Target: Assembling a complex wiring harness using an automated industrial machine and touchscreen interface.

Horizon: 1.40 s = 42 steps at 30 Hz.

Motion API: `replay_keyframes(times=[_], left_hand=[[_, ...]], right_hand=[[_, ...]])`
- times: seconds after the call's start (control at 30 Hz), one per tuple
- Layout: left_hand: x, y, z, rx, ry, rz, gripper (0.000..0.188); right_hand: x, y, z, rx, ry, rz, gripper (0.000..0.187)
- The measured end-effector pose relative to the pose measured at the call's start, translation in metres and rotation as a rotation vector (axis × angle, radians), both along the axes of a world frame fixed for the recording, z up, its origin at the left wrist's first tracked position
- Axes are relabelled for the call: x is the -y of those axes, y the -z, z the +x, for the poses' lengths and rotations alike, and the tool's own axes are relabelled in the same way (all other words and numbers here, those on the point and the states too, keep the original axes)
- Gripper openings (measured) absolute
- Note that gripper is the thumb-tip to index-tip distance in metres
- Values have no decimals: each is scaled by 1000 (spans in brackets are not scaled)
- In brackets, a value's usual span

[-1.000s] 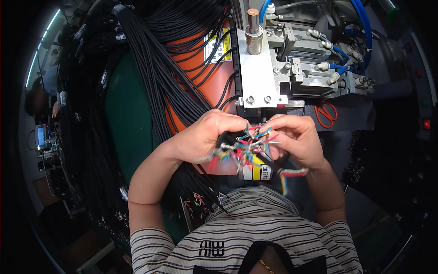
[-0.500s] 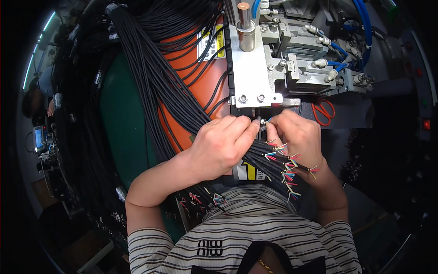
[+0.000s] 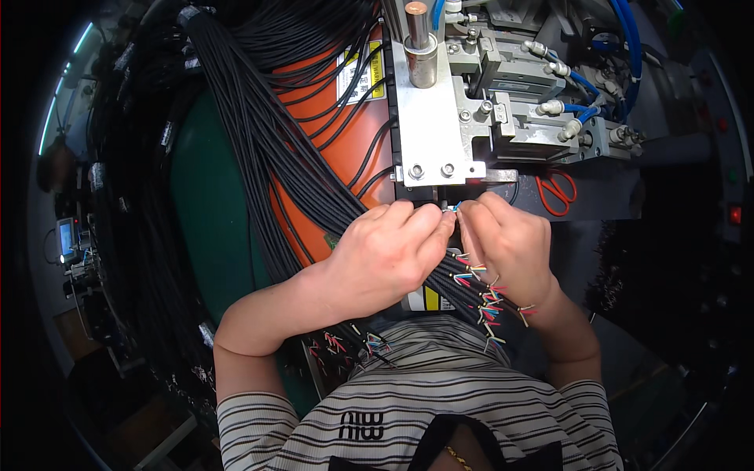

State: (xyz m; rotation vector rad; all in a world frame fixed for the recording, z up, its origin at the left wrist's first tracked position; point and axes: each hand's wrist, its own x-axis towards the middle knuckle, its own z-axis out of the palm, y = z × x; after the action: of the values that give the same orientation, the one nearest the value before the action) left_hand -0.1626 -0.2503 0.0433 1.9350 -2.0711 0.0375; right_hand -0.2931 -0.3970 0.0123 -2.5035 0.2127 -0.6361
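Wire: your 2 hands pinch 1 thin wire end (image 3: 454,209) between them, just below the grey metal plate (image 3: 428,129); it points up toward the plate.
Left hand (image 3: 389,251): fingertips closed on the wire.
Right hand (image 3: 506,243): fingertips closed on it too.
Cables: the black bundle (image 3: 267,149) runs diagonally under your left hand, its stripped coloured ends (image 3: 487,302) below your right wrist.

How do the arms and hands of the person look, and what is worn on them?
Both hands, the left hand and the right hand, are bare: no gloves, and no rings or watch are visible. The forearms are bare too. Short sleeves of a striped shirt, pale with thin dark horizontal lines, end above the elbows. The shirt has a small dark marking on the chest.
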Motion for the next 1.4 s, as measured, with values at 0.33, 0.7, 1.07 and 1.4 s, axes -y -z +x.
replay_keyframes(times=[0.33,0.7,1.07,1.4], left_hand=[[5,-2,-2,-27,-39,29,41],[9,-7,-1,-13,-25,45,35],[-24,10,16,-153,-167,-103,33],[-17,2,12,-375,-20,-155,42]], right_hand=[[-2,11,1,64,47,123,15],[13,5,5,-119,-43,278,8],[6,9,-3,-122,47,570,6],[-8,6,-11,35,-137,900,23]])
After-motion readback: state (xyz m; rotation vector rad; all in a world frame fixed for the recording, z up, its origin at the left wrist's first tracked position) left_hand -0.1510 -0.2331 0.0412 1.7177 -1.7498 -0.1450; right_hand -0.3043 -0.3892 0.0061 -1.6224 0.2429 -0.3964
